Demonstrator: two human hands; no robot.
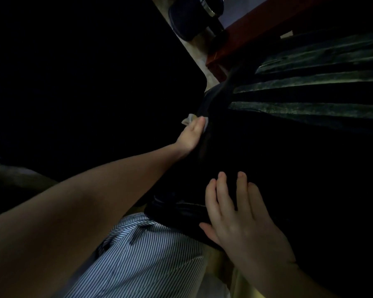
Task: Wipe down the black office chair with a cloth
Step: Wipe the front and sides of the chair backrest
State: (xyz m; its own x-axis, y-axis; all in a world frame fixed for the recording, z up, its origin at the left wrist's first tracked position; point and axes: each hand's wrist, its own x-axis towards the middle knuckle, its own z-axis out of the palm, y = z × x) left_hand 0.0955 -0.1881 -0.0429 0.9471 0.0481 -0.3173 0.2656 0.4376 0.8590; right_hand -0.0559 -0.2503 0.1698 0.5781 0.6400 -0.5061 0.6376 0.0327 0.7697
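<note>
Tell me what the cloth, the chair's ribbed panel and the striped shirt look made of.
Cloth: pale, soft, crumpled at its edges; thin fabric, possibly paper tissue.
Chair's ribbed panel: black, dull sheen with crackled grain on the ribs; probably leather or faux leather, worn.
Striped shirt: matt woven fabric, fine dark and white stripes; likely cotton or a blend.

Cloth (pixel 188 119) under left grip (pixel 191 134) on chair (pixel 289 160) edge — right grip (pixel 241 222) nearer, on chair too.
</note>
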